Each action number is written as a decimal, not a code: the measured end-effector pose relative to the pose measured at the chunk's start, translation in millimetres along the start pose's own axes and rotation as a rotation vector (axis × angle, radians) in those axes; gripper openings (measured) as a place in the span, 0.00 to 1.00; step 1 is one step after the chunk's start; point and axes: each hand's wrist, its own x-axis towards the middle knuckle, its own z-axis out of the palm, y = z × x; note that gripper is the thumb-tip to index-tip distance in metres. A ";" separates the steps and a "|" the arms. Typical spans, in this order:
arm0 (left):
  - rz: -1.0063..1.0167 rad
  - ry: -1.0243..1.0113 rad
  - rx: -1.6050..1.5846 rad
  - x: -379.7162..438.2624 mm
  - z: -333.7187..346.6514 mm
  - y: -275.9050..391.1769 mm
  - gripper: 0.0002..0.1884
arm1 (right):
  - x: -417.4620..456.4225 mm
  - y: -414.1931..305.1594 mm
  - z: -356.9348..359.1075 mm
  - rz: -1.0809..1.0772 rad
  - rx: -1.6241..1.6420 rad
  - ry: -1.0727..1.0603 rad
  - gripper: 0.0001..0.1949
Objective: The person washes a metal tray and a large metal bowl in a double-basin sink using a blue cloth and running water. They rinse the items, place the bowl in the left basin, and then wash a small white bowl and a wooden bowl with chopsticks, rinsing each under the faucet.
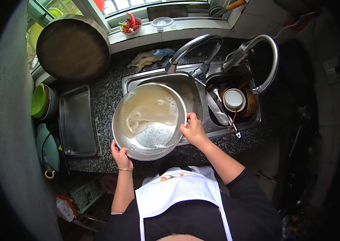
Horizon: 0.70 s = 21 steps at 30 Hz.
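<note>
A large stainless steel basin [155, 144] is tilted over the left bowl of a double sink [192, 90], its near side raised. Cloudy, pale yellowish liquid has pooled toward its far side. My left hand [122, 155] grips the basin's rim at the near left, thumb on the inner edge. On the right side, my right hand [193, 129] holds the same rim. Beyond the basin a chrome faucet [198, 42] arches over the sink. The basin hides part of the left bowl.
The right sink bowl holds a white cup [233, 98], a brown pot [250, 102] and utensils. A second faucet [274, 60] stands there. Left are a metal tray [78, 120], stacked bowls [39, 101] and a round wooden chopping board [73, 48]. Cloths [149, 58] lie behind the sink.
</note>
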 end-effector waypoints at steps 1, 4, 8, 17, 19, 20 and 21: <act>0.017 -0.007 -0.018 -2.5 -0.6 -8.4 0.34 | 0.4 -1.3 -2.9 -0.007 -0.049 -0.004 0.21; 0.100 0.034 0.007 -1.7 -5.7 -30.8 0.30 | 7.3 26.7 11.9 -0.058 0.044 0.009 0.19; 0.116 0.134 0.011 8.1 -34.6 -26.1 0.21 | 8.4 30.9 44.6 -0.106 0.136 0.013 0.18; 0.076 0.188 -0.114 -1.6 -108.3 12.4 0.16 | -21.0 31.1 102.8 -0.044 0.213 -0.255 0.19; 0.066 0.206 -0.164 2.6 -122.5 18.6 0.16 | -20.0 34.8 108.3 -0.080 0.242 -0.334 0.19; 0.062 0.216 -0.189 4.0 -127.9 20.1 0.15 | -17.0 41.9 111.5 -0.128 0.262 -0.366 0.21; 0.070 0.223 -0.183 4.9 -124.7 23.6 0.15 | -12.8 49.8 113.5 -0.172 0.281 -0.392 0.22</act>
